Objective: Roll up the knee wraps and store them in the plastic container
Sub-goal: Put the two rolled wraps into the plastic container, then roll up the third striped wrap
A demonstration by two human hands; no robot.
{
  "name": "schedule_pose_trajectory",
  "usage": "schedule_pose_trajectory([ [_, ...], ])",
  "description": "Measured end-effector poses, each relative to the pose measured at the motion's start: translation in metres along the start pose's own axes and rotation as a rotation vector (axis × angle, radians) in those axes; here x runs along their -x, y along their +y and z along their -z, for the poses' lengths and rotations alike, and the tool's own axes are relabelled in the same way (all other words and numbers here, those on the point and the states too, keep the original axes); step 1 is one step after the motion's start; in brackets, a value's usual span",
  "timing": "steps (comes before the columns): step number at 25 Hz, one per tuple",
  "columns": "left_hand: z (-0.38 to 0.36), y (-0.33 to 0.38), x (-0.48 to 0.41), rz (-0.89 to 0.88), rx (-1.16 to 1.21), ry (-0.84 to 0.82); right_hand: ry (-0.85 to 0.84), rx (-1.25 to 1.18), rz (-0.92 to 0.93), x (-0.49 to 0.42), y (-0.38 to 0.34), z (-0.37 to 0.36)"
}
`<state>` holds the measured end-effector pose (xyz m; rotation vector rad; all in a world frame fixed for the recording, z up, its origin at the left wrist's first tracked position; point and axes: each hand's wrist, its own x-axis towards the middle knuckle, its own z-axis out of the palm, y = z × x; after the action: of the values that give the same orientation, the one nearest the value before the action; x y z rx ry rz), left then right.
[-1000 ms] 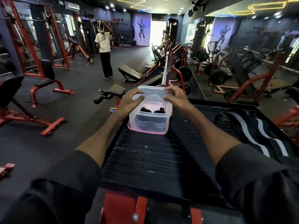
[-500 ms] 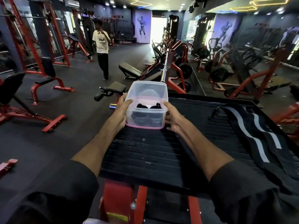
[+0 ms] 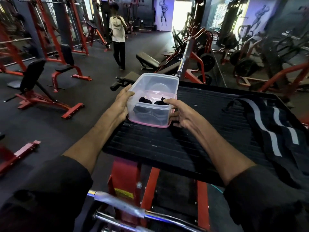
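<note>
A clear plastic container [image 3: 155, 91] with a pink rim stands on the black ribbed platform [image 3: 175, 144]. Dark rolled knee wraps [image 3: 147, 111] lie inside it, seen through the wall. My left hand [image 3: 122, 104] presses flat against the container's left side. My right hand [image 3: 179, 113] grips its right front corner, with the thumb on the top edge. Another black knee wrap with grey stripes [image 3: 274, 128] lies unrolled on the platform to the right.
The platform sits on a red machine frame [image 3: 127, 178] with chrome bars [image 3: 120, 206] near me. A barbell end [image 3: 181, 67] juts up behind the container. Red benches [image 3: 45, 96] stand on the left floor. A person [image 3: 117, 37] walks away at the back.
Both hands came down from the container's top to its sides. The container has shifted nearer to me on the platform. The person at the back has turned and walked farther off.
</note>
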<state>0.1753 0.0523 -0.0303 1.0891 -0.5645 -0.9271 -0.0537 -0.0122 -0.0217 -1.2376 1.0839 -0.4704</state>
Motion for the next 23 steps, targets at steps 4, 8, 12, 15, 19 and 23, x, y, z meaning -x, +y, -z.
schedule_pose_trajectory([
  [4, 0.005, 0.005, 0.011, 0.003, -0.095, 0.046, -0.066, -0.001, -0.027, 0.01, 0.004, 0.006],
  [8, -0.021, 0.012, 0.028, -0.303, -0.725, 0.27, -0.12, -0.048, -0.012, 0.024, 0.002, 0.025],
  [12, -0.105, 0.002, 0.065, -0.885, -0.901, 0.055, -0.022, -0.091, 0.127, 0.043, 0.002, 0.059],
  [15, -0.168, -0.032, 0.078, -0.963, -0.882, -0.21, 0.098, -0.048, 0.235, 0.058, 0.013, 0.104],
  [19, -0.221, -0.088, 0.088, -0.738, -0.805, -0.441, 0.35, 0.046, 0.292, 0.079, 0.033, 0.171],
  [23, -0.253, -0.13, 0.098, -0.468, -0.766, -0.526, 0.641, 0.132, 0.281, 0.105, 0.059, 0.244],
])
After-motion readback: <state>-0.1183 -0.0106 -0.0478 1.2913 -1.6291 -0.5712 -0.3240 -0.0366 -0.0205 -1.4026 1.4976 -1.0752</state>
